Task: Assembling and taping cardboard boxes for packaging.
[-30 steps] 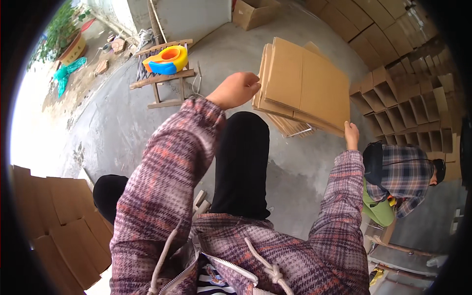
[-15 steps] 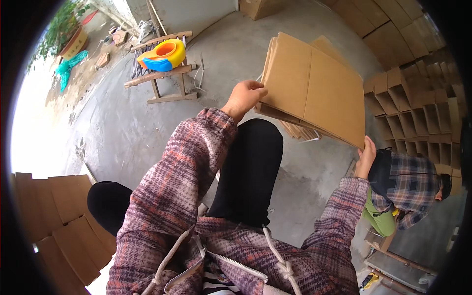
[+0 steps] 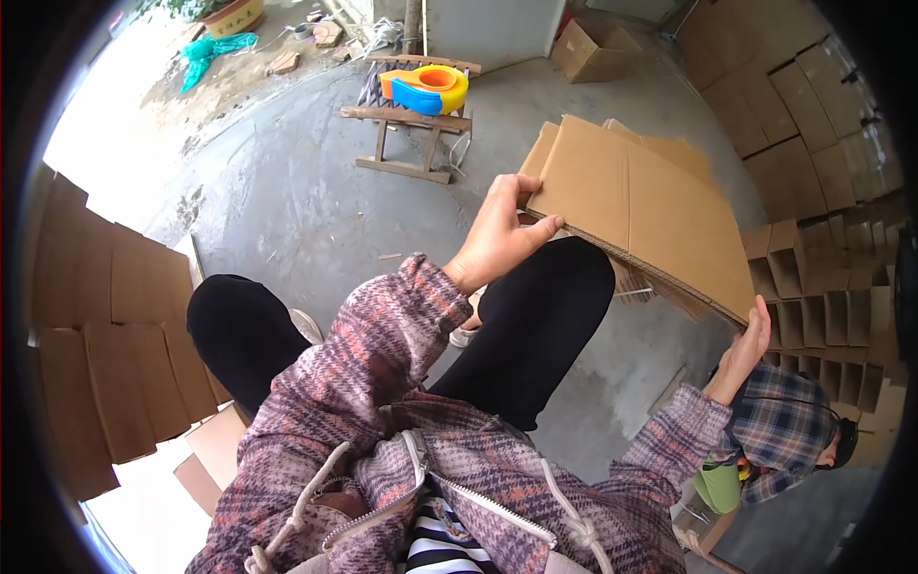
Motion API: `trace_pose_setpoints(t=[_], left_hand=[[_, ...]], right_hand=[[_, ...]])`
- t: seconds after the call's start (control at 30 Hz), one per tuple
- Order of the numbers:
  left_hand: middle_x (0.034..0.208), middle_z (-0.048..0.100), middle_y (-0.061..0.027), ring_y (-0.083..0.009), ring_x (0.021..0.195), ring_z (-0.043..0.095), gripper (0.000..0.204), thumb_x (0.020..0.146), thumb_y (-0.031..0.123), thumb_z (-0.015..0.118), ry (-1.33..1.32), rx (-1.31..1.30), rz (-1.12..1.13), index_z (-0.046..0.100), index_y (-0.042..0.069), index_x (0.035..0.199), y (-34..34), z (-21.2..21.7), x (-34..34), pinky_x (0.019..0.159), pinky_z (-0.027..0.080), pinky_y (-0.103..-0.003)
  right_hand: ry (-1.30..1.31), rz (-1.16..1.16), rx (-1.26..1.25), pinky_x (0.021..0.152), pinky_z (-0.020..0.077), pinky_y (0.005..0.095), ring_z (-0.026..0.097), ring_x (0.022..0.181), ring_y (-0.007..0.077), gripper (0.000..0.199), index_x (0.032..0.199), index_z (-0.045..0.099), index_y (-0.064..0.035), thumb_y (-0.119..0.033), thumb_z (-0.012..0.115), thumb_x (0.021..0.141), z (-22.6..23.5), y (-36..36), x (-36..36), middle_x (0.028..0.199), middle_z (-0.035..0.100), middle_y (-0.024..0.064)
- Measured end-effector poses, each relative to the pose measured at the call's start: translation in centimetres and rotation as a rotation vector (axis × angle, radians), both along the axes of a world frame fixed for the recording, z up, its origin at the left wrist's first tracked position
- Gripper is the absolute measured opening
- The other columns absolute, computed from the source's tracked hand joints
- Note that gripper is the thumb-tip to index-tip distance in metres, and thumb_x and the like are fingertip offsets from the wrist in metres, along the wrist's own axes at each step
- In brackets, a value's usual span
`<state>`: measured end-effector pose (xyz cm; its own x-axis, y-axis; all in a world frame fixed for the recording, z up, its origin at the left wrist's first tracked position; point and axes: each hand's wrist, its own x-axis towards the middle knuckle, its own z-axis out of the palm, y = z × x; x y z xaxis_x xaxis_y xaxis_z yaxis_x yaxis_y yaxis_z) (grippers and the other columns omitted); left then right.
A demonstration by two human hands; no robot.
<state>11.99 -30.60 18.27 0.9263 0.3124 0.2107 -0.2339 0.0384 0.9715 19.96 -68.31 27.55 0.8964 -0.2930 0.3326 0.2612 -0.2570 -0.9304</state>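
Between my two hands is a flattened cardboard box (image 3: 660,206), brown and creased down its face, tilted above my right knee. At its left end my left hand (image 3: 504,230) grips the edge, thumb on the near side and fingers behind. The lower right corner rests in my right hand (image 3: 747,346), whose fingers press against the end and partly hide behind it. More flat cardboard shows behind and beneath the held box; how many sheets I hold cannot be made out.
A wooden folding stool (image 3: 406,124) bears a yellow and blue tape dispenser (image 3: 426,91). Stacked cardboard (image 3: 115,325) stands at left, open boxes (image 3: 818,316) at right. A person in a plaid shirt (image 3: 779,421) bends at lower right. An open carton (image 3: 595,50) sits at the back.
The view has swung left, so the stool and boxes appear farther right. My left thumb has come over the cardboard's near edge, and the held box sits a little lower in the picture.
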Motion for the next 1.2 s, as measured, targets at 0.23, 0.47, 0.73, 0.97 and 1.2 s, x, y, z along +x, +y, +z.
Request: trace_pose_setpoints(t=[0.23,0.47,0.73,0.97,1.2], left_hand=[[0.106,0.053,-0.0163,-0.0206,0.097,0.054,0.054,0.080,0.026,0.068,-0.025,0.169,-0.267,0.046,-0.005,0.119,-3.8,0.7,4.1,0.084,0.045,-0.031],[0.145,0.026,-0.0228,-0.0325,0.134,0.028,0.080,0.081,0.044,0.065,-0.045,0.496,-0.273,0.030,0.002,0.139,-0.1,2.8,3.2,0.108,0.027,-0.043],[0.123,0.053,-0.0149,-0.0229,0.110,0.053,0.071,0.074,0.016,0.077,-0.415,0.524,0.089,0.041,0.003,0.133,7.3,6.4,-14.1,0.096,0.042,-0.037],[0.146,0.019,-0.0169,-0.0300,0.131,0.030,0.099,0.076,0.009,0.064,-0.288,0.059,0.921,-0.007,0.012,0.145,14.2,3.8,-26.1,0.105,0.028,-0.045],[0.132,0.040,-0.0147,-0.0175,0.099,0.052,0.076,0.084,0.013,0.058,0.224,-0.184,1.001,0.013,0.013,0.146,21.3,-14.2,-23.1,0.075,0.046,-0.028]], right_hand=[[-0.108,-0.257,0.136,0.084,0.0431,0.0319,0.057,0.099,0.0190,0.032,0.114,0.061,-0.0026,-0.017,0.053,0.086,0.5,-6.9,0.0,0.111,0.061,0.0071],[-0.264,-0.354,0.181,0.077,0.0371,0.0263,0.056,0.095,0.0156,0.031,0.113,0.063,-0.0020,-0.019,0.053,0.089,8.9,-9.6,-4.3,0.107,0.063,0.0045],[-0.110,0.378,0.340,0.093,0.0437,0.0325,0.053,0.109,0.0205,0.037,0.125,0.050,0.0012,-0.017,0.041,0.095,2.7,16.4,-5.5,0.122,0.054,0.0106],[0.705,0.776,0.486,0.059,0.0428,0.0247,0.052,0.070,0.0098,0.023,0.111,0.055,-0.0018,-0.015,0.053,0.092,-10.0,29.2,-15.7,0.092,0.059,0.0046],[1.373,0.701,0.362,0.054,0.0447,0.0271,0.049,0.058,0.0114,0.014,0.084,0.056,-0.0053,-0.017,0.056,0.090,-20.7,31.8,-19.0,0.070,0.054,0.0026]])
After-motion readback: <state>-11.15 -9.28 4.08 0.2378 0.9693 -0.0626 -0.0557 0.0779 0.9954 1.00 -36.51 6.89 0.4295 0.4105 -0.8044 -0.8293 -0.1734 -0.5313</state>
